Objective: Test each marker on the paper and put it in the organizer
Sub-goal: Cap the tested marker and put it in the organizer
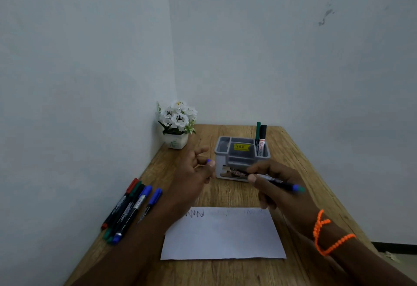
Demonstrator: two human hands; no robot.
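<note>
We are holding a blue marker [276, 180] in our right hand [279, 186].
Our left hand [196, 170] is pinching its blue cap [209, 161]; the organizer [242, 157] is showing a yellow sticker [241, 147].

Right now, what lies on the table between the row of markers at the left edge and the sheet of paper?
In the head view, only the left forearm crosses between the markers and the paper; otherwise bare wooden table.
</note>
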